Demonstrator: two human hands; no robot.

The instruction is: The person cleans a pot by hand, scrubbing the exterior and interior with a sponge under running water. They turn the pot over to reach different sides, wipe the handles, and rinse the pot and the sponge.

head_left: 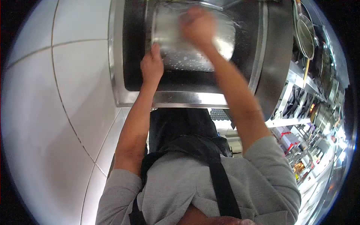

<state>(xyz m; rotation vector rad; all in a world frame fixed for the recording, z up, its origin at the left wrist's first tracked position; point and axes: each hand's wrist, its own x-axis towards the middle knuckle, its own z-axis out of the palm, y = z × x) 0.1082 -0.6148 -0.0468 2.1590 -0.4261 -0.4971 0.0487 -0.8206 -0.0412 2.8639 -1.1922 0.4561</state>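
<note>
A shiny metal pan (176, 41), wet and dotted with suds or drops, is tilted up inside a stainless steel sink (195, 98). My left hand (152, 65) grips the pan's left edge, with the thumb pointing up along the rim. Over the upper middle of the pan is my right hand (198, 28), smeared by motion. Its fingers are curled in against the pan's surface, and whatever they hold is hidden and blurred.
White wall tiles (78, 71) rise close on the left. A strainer (305, 35) hangs at the upper right, above a metal shelf (288, 122) with utensils. My dark apron (183, 127) is close to the sink's front edge.
</note>
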